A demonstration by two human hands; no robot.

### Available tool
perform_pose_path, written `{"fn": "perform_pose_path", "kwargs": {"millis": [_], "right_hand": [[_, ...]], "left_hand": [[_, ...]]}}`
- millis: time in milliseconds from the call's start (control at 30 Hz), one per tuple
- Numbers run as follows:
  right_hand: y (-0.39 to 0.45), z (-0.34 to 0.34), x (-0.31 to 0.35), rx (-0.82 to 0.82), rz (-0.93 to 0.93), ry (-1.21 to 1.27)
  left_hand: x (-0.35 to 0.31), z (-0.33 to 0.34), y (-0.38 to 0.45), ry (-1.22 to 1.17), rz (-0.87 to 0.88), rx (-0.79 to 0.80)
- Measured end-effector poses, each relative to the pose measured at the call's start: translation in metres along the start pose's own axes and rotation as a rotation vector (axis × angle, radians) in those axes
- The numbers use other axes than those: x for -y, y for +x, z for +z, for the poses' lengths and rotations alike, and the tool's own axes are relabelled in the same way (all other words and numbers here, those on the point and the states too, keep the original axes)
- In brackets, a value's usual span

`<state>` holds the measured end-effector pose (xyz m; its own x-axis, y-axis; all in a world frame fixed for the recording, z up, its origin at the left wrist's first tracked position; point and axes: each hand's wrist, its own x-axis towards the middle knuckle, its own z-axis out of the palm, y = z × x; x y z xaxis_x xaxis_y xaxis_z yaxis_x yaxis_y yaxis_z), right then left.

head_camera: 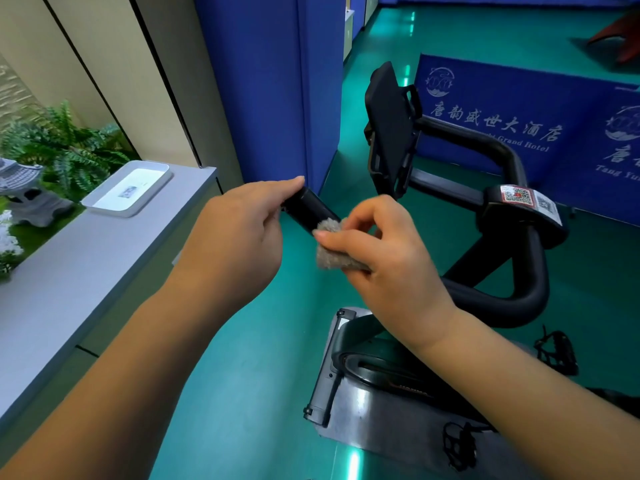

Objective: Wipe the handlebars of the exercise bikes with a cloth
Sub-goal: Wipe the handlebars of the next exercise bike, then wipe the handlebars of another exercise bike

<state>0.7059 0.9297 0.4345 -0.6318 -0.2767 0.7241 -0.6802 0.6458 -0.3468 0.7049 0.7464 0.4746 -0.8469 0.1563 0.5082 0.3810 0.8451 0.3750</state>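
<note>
A black exercise-bike handlebar (533,292) loops from the right toward the middle of the view. Its near left end (311,207) sticks out between my two hands. My left hand (239,230) pinches that end with thumb and fingers. My right hand (384,258) presses a small grey fluffy cloth (329,244) around the bar just behind the end. The stretch of bar under the cloth and my right hand is hidden. A black phone holder (393,133) stands upright on the bar's centre.
A grey counter (86,271) runs along the left with a white tray (128,188), fern plants and a stone lantern. A blue pillar (270,88) stands behind the bar end. A blue banner (526,133) screens the right. The bike's frame and pedals (557,351) lie below on teal floor.
</note>
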Motion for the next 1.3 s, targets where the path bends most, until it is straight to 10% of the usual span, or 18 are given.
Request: {"fn": "perform_pose_path", "kwargs": {"millis": [300,633,1300], "right_hand": [[0.012,-0.005,-0.004,-0.085,0.188,0.104],[-0.008,-0.03,-0.026,0.229,0.281,0.264],[-0.041,-0.037,0.015,0.561,0.005,0.623]], "left_hand": [[-0.011,0.012,-0.002,0.069,-0.023,-0.021],[-0.026,0.027,-0.013,0.182,-0.115,-0.119],[-0.074,-0.005,-0.181,0.594,-0.627,0.129]]}}
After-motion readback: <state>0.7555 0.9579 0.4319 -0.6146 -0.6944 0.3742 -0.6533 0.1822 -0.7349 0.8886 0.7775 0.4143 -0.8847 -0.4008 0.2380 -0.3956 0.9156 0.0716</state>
